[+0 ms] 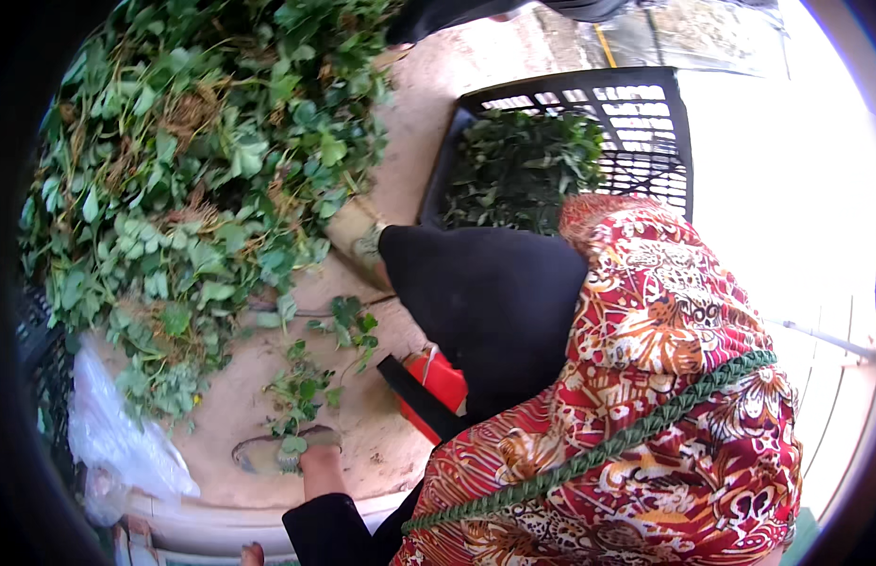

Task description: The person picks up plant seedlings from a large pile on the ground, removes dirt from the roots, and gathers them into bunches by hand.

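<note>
At the bottom edge a fingertip point(252, 554) shows, seemingly of my left hand; the rest of that hand is cut off, so its grip is hidden. My right hand is out of view. Before me lies a large heap of leafy green seedlings point(218, 233) with brown bare roots. A few loose seedlings point(303, 385) lie apart from it on the dusty floor, between two shoes point(360, 240). Beyond the black-trousered knee point(480, 304) stands a black plastic crate point(643, 127), partly filled with dark green leafy plants point(523, 166).
Red patterned clothing point(657, 318) with a green braided cord point(600, 456) fills the lower right. Partly under the leg is a red object with a black band point(423, 396). Clear plastic sheeting point(126, 424) lies at left. Another person's dark clothing point(445, 18) enters at the top.
</note>
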Demonstrator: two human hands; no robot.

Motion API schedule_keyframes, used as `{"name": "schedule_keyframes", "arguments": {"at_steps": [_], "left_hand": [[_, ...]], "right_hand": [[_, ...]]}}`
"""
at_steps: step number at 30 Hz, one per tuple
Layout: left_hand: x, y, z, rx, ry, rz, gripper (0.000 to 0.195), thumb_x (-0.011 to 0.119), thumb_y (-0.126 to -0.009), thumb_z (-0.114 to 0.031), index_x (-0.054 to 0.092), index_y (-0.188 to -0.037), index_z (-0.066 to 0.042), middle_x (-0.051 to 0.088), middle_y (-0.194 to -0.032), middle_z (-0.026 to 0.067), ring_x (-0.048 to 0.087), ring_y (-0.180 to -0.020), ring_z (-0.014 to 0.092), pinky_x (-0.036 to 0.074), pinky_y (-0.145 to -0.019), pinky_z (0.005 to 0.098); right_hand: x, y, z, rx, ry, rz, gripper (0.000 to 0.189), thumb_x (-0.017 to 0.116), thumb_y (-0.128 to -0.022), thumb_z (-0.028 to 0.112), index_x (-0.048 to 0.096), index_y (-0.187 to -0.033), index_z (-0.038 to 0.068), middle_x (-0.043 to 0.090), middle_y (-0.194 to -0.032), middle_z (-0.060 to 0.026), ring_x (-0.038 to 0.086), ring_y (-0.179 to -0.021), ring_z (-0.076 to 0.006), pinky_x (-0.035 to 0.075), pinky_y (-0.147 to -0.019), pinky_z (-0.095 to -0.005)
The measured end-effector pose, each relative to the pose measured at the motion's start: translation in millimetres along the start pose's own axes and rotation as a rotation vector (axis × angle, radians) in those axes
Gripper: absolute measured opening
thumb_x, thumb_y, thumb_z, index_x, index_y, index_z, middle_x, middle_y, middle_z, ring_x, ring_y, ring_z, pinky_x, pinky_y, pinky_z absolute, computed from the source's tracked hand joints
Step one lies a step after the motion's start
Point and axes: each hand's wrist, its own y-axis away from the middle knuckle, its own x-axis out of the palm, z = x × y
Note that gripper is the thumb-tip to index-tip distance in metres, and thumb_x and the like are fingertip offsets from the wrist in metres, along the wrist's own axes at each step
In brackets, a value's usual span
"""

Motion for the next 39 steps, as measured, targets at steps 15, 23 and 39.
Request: {"name": "schedule_keyframes", "arguments": {"at_steps": [15, 23, 39], "left_hand": [[0.0, 8.6, -7.5, -0.019, -0.072, -0.297, 0.045, 0.062, -0.081, -0.018, 0.051, -0.121, -0.002, 0.058, -0.106, 0.0172, 0.056, -0.096, 0.031, 0.042, -0.087, 0.0376], [-7.7, 33.1, 9.7, -0.074, 0.099, -0.691, 0.042, 0.067, -0.076, -0.016, 0.056, -0.115, -0.003, 0.061, -0.101, 0.0157, 0.059, -0.094, 0.029, 0.045, -0.081, 0.0345], [-3.3, 51.4, 34.0, -0.096, 0.096, -0.746, 0.047, 0.067, -0.077, -0.034, 0.058, -0.115, -0.008, 0.063, -0.096, 0.0152, 0.061, -0.088, 0.030, 0.047, -0.077, 0.0372]], "right_hand": [[-9.4, 30.5, 5.4, -0.079, 0.177, -0.263, 0.024, 0.048, -0.082, 0.016, 0.063, -0.101, 0.012, 0.063, -0.098, -0.0123, 0.061, -0.090, -0.0251, 0.048, -0.077, -0.0412], [-95.4, 59.5, -92.7, -0.152, 0.471, 0.175, 0.024, 0.049, -0.082, 0.016, 0.061, -0.103, 0.012, 0.062, -0.095, -0.0120, 0.061, -0.088, -0.0250, 0.049, -0.075, -0.0402], [-126.2, 87.0, 234.2, -0.951, 0.931, -0.852, 0.017, 0.058, -0.074, 0.030, 0.070, -0.076, 0.018, 0.054, -0.089, 0.0002, 0.051, -0.086, -0.0210, 0.040, -0.063, -0.0375]]}}
